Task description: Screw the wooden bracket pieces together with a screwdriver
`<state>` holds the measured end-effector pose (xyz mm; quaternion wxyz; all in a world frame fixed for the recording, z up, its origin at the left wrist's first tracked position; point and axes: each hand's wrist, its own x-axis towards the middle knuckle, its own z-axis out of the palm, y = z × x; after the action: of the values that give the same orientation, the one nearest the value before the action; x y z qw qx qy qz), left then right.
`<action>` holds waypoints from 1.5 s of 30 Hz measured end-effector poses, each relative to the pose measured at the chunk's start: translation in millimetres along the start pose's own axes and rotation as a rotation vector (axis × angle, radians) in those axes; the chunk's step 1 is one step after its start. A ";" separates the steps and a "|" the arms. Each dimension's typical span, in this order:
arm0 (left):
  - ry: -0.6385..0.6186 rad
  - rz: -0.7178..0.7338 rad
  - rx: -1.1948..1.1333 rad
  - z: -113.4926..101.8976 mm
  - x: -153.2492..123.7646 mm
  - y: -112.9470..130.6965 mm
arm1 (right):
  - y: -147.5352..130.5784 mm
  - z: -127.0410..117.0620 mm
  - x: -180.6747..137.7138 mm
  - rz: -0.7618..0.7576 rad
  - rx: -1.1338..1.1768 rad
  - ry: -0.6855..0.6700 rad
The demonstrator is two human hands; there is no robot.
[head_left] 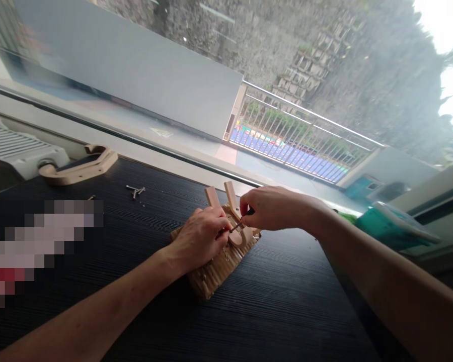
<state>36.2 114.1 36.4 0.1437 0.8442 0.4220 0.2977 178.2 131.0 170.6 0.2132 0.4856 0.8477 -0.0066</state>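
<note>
A curved, pale wooden piece (243, 239) with two straight arms lies on a corrugated cardboard block (215, 274). My left hand (204, 234) is closed over the piece's left side, with curled fingers gripping it; the fingertips are partly hidden. In my right hand (266, 207) is a small screwdriver (236, 226) with a dark handle, held in a closed grip from the right. Its thin shaft slants down to the left, and its tip is at the wood close to my left fingertips. I cannot make out what the tip touches.
Several small screws (136, 191) lie on the black wood-grain table (287, 301). Another curved wooden piece (83, 168) is at the back left, beside a white slatted appliance (18, 146). A teal container (385, 226) stands at the right. A window runs behind the table; a patch at left is pixelated.
</note>
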 end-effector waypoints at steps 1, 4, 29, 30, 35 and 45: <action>0.004 0.002 -0.002 0.4 0.0 -0.1 | -0.5 -1.4 -1.9 -0.003 -0.011 0.008; 0.011 0.010 -0.001 1.3 -0.2 -0.4 | 1.4 -3.3 -5.6 -0.023 -0.016 0.039; 0.018 0.021 0.005 2.5 -1.0 -1.0 | 7.3 0.7 -1.4 -0.087 0.140 0.064; 0.012 0.014 0.008 2.1 -0.7 -0.7 | 7.4 2.2 -0.4 -0.119 0.146 0.078; -0.011 -0.004 0.008 1.0 0.0 0.7 | 6.2 9.8 5.4 -0.105 0.129 0.150; 0.000 -0.010 -0.014 0.9 -0.5 1.1 | 8.3 5.1 -4.9 0.021 0.099 0.083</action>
<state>37.2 113.1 36.1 0.1511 0.8410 0.4240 0.3002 189.0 130.3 169.4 0.1536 0.5041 0.8495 -0.0260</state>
